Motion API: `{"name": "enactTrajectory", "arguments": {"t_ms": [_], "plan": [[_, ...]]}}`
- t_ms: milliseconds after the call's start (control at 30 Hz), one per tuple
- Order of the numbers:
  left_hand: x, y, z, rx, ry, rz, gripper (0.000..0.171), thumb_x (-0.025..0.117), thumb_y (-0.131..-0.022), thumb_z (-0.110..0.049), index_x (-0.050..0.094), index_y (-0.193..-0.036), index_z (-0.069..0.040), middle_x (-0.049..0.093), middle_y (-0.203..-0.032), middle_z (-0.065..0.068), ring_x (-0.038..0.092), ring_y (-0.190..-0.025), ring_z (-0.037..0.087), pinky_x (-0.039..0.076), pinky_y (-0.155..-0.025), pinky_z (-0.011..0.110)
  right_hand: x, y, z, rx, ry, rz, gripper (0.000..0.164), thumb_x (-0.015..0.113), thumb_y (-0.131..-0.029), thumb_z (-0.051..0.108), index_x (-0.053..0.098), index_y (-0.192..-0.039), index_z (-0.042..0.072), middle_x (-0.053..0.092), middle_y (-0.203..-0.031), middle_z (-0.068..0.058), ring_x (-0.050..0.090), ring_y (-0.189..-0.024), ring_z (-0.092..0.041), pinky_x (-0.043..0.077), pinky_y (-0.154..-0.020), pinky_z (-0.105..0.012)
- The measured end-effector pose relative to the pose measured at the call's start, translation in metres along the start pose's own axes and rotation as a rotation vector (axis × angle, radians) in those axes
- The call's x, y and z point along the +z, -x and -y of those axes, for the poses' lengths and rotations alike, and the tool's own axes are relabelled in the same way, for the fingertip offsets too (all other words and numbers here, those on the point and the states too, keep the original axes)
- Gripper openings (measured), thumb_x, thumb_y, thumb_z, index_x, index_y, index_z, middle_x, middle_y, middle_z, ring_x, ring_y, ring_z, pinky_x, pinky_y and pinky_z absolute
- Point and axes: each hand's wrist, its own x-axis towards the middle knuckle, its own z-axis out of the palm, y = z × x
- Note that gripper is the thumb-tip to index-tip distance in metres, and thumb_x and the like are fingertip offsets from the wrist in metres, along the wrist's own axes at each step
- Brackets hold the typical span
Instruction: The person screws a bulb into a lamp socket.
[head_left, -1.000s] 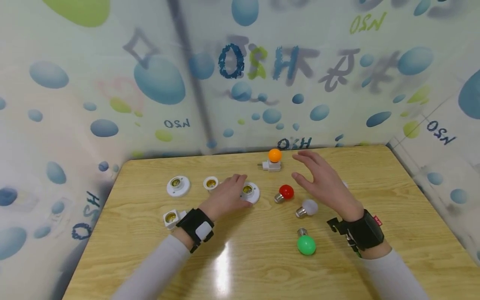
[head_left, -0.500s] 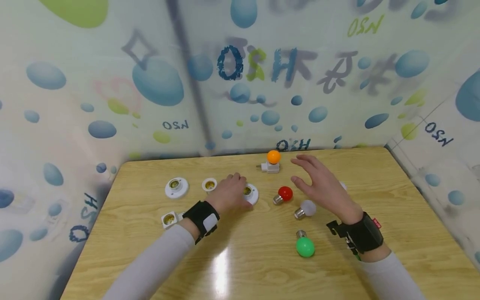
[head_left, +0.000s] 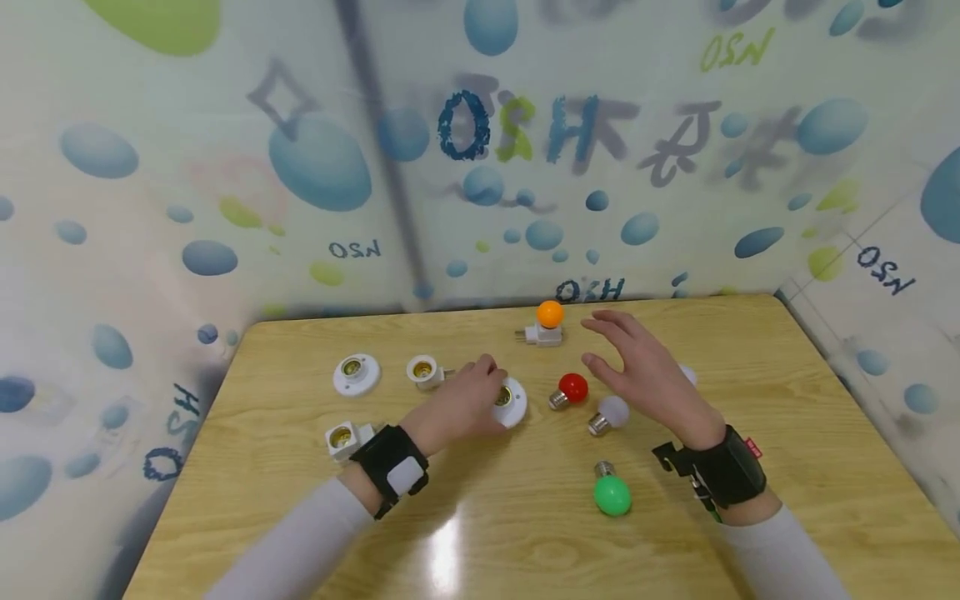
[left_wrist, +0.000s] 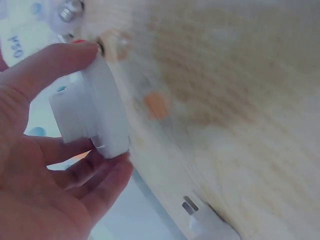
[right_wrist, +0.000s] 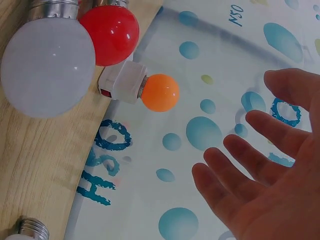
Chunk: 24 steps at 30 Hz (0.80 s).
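Observation:
My left hand [head_left: 465,404] grips a round white bulb socket [head_left: 513,406] by its rim. In the left wrist view, thumb and fingers lie on opposite sides of that socket [left_wrist: 102,107], which is tilted on edge there; whether it touches the table is unclear. My right hand [head_left: 652,371] hovers with fingers spread, holding nothing. Nearest to it are a red bulb [head_left: 574,388], a white bulb [head_left: 615,411] and an orange bulb [head_left: 550,314] seated in a white plug-in socket [head_left: 543,336]. The right wrist view shows the orange bulb [right_wrist: 160,93] apart from my fingers.
A green bulb [head_left: 612,496] lies nearer me. Another white bulb [head_left: 688,374] is mostly hidden behind my right hand. On the left are a second round socket [head_left: 357,382], a round plug-in socket [head_left: 425,372] and a square one [head_left: 342,441]. A patterned curtain [head_left: 480,250] stands behind the table.
My left hand has shifted the round socket slightly right and towards me, and more of the plug-in socket beside it shows. The right hand has stayed nearly still.

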Motion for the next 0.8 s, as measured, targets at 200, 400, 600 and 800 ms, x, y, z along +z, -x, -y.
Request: {"name": "enactTrajectory", "arguments": {"t_ms": [200, 400, 600, 800], "plan": [[0.008, 0.026, -0.005, 0.041, 0.066, -0.06, 0.077, 0.08, -0.073, -0.039, 0.053, -0.135, 0.0, 0.053, -0.122, 0.011, 0.055, -0.095, 0.018, 0.048, -0.084, 0.03, -0.002, 0.001, 0.003, 0.009, 0.008, 0.018, 0.051, 0.061, -0.094, 0.03, 0.052, -0.137, 0.004, 0.043, -0.142, -0.016, 0.043, -0.126, -0.034, 0.039, -0.097, -0.054], [0.015, 0.04, -0.007, 0.015, 0.161, -0.078, 0.088, 0.08, -0.072, -0.036, 0.042, -0.144, -0.002, 0.056, -0.127, 0.013, 0.056, -0.108, 0.022, 0.046, -0.092, 0.035, -0.002, 0.003, 0.005, -0.005, 0.01, 0.01, 0.051, 0.062, -0.094, 0.029, 0.052, -0.137, 0.004, 0.043, -0.142, -0.016, 0.043, -0.126, -0.033, 0.04, -0.097, -0.053], [0.024, 0.048, -0.009, 0.038, 0.202, -0.055, 0.084, 0.081, -0.073, -0.029, 0.042, -0.143, -0.004, 0.055, -0.133, 0.013, 0.055, -0.115, 0.023, 0.045, -0.095, 0.035, -0.001, 0.003, 0.003, -0.004, 0.011, 0.027, 0.052, 0.061, -0.094, 0.031, 0.052, -0.137, 0.005, 0.043, -0.142, -0.015, 0.043, -0.125, -0.032, 0.04, -0.097, -0.053], [0.031, 0.055, -0.012, 0.082, 0.175, -0.086, 0.079, 0.081, -0.072, -0.029, 0.046, -0.138, -0.003, 0.057, -0.127, 0.011, 0.056, -0.111, 0.021, 0.045, -0.094, 0.034, 0.0, 0.002, 0.003, 0.006, 0.011, 0.047, 0.052, 0.062, -0.093, 0.03, 0.051, -0.138, 0.006, 0.042, -0.143, -0.015, 0.043, -0.125, -0.033, 0.04, -0.097, -0.053]]}}
